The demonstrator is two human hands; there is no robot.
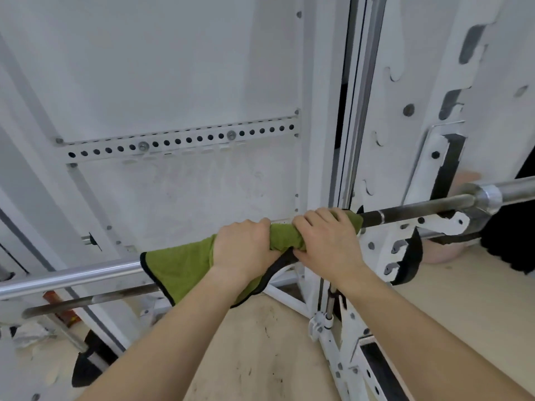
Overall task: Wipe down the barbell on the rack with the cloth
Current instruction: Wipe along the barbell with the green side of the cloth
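Observation:
A steel barbell (419,211) runs across the view, rising from lower left to upper right, and rests on the white rack's hook at the right. A green cloth (179,264) with black edging is wrapped over the bar at the middle, one flap hanging down to the left. My left hand (243,248) is closed around the cloth and the bar. Just to its right, my right hand (327,237) grips the cloth on the bar too. The bar under both hands is hidden.
The white rack upright (385,157) with hook slots stands right of my hands. A second thinner bar (86,303) lies lower at the left. A white wall panel with a perforated strip (179,140) is behind. A black strap (411,256) hangs at the rack. The floor below is pale wood.

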